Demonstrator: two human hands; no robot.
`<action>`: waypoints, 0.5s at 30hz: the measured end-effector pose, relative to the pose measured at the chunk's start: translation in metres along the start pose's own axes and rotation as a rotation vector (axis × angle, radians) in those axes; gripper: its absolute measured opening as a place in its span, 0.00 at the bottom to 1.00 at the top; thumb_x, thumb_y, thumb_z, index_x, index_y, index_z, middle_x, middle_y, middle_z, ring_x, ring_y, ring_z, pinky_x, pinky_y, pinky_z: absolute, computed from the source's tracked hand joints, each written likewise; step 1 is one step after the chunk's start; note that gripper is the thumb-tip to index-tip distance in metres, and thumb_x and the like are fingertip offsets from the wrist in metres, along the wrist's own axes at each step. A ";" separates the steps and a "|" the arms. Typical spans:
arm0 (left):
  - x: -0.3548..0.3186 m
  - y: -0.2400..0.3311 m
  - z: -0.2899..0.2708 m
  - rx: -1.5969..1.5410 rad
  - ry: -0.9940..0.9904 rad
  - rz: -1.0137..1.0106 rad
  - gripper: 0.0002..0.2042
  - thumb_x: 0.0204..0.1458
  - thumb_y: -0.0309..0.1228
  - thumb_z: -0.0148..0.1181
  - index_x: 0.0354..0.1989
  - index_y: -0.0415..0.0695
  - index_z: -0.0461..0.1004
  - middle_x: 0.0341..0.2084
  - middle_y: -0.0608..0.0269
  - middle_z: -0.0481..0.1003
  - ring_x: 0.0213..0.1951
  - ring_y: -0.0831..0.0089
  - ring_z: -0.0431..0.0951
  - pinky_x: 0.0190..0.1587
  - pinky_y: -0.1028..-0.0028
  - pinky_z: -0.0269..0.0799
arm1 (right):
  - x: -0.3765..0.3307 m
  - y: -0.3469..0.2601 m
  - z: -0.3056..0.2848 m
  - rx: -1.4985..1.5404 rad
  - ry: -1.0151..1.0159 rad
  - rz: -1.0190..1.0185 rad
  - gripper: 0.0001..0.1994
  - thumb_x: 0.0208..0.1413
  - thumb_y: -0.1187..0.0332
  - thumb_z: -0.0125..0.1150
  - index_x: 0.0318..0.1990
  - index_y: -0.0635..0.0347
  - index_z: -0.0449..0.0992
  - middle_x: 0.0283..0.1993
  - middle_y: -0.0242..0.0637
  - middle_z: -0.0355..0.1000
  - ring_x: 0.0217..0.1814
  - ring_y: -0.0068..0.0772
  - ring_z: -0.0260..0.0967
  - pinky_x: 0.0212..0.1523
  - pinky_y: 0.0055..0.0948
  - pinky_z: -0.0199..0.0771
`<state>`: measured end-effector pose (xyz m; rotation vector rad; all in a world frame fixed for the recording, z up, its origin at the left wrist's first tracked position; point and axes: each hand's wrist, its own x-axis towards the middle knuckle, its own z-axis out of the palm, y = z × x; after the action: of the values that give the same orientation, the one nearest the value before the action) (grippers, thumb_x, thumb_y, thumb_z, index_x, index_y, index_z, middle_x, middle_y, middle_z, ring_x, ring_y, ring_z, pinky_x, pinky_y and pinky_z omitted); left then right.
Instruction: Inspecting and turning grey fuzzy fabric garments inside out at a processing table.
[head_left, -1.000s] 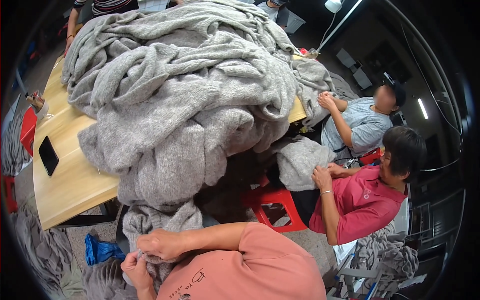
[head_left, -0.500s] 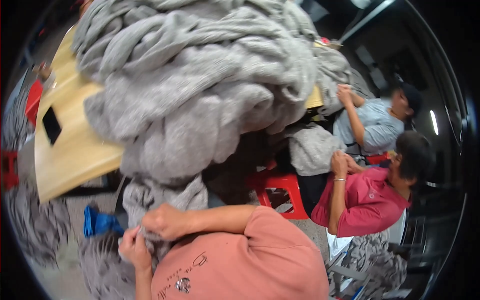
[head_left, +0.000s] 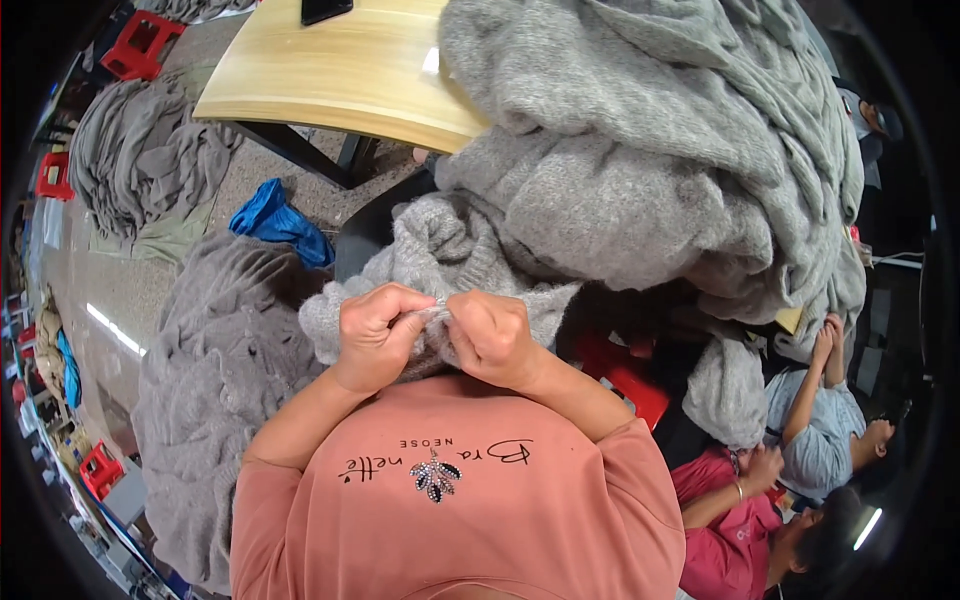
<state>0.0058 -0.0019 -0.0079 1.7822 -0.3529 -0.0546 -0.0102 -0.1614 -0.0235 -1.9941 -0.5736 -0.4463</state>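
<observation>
A light grey knit garment (head_left: 430,230) lies bunched up in my lap, over dark trousers. My left hand (head_left: 378,335) is closed, pinching a thin edge of the knit between thumb and forefinger. Right beside it, my right hand (head_left: 492,335) is closed on the same bit of edge, so both sets of fingertips nearly meet. The pinched part is small and mostly hidden by the fingers. Folds of the garment spread out on both sides of my hands and beneath them.
A large heap of grey knits (head_left: 650,170) covers the right part of the wooden table (head_left: 340,70), which bears a black phone (head_left: 326,9). At my left lie a darker knit pile (head_left: 230,370) and a blue cloth (head_left: 283,222). Two people (head_left: 735,530) (head_left: 815,420) sit at right.
My view has swung left, so the table and heap sit farther right. My hands, earlier low at the left with the right arm reaching across, now show side by side at the centre, still on the knit.
</observation>
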 end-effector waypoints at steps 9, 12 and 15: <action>0.001 0.009 -0.002 0.166 -0.015 0.223 0.09 0.35 0.11 0.51 0.25 0.37 0.71 0.23 0.56 0.74 0.22 0.71 0.73 0.23 0.78 0.68 | 0.001 -0.007 0.001 -0.056 0.014 -0.005 0.07 0.34 0.83 0.54 0.26 0.67 0.67 0.15 0.38 0.59 0.13 0.37 0.58 0.13 0.30 0.57; 0.002 0.011 0.001 0.230 0.048 0.292 0.09 0.35 0.11 0.51 0.25 0.37 0.70 0.23 0.55 0.73 0.22 0.67 0.74 0.22 0.76 0.68 | 0.007 -0.010 0.002 -0.091 0.038 -0.021 0.07 0.33 0.83 0.54 0.25 0.67 0.67 0.14 0.38 0.59 0.12 0.36 0.58 0.12 0.30 0.56; 0.003 0.005 0.004 0.303 0.107 0.348 0.10 0.34 0.11 0.52 0.26 0.37 0.70 0.22 0.54 0.73 0.21 0.66 0.74 0.21 0.76 0.68 | 0.010 -0.008 0.005 -0.099 0.058 -0.008 0.07 0.33 0.83 0.53 0.24 0.66 0.67 0.14 0.37 0.58 0.12 0.35 0.57 0.12 0.30 0.56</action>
<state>0.0066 -0.0076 -0.0041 1.9858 -0.6134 0.3559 -0.0067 -0.1517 -0.0145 -2.0659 -0.5327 -0.5451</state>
